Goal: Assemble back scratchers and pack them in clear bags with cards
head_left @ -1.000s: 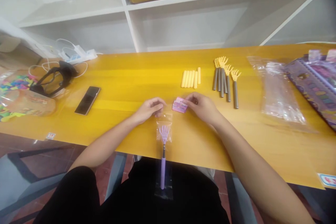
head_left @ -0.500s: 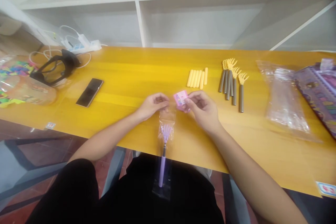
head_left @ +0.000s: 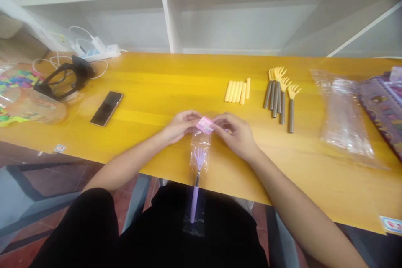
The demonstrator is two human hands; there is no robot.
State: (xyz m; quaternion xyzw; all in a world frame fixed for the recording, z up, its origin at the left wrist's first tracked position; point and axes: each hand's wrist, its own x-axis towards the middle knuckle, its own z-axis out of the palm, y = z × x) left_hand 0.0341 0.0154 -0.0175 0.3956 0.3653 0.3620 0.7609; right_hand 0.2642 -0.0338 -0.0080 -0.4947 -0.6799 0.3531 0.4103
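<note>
A purple back scratcher lies inside a clear plastic bag that hangs over the table's front edge. My left hand is closed, pinching the bag's top end. A small pink card with printing is held at the bag's top by my right hand, thumb and fingers closed on its right edge. The card's left edge meets my left fingertips. Another small pink piece shows under my right fingers, mostly hidden. Beyond my right hand lie several yellow back scratchers with grey metal shafts and several yellow tubes.
Clear plastic bags lie on the right, beside a purple patterned pouch. A phone, black strapped headgear, a power strip and a tub of colourful pieces are on the left. White shelving stands behind the table.
My right hand has brought the pink card left, onto the bag's top between both hands. My left hand has stayed at the bag's top. The view has shifted slightly.
</note>
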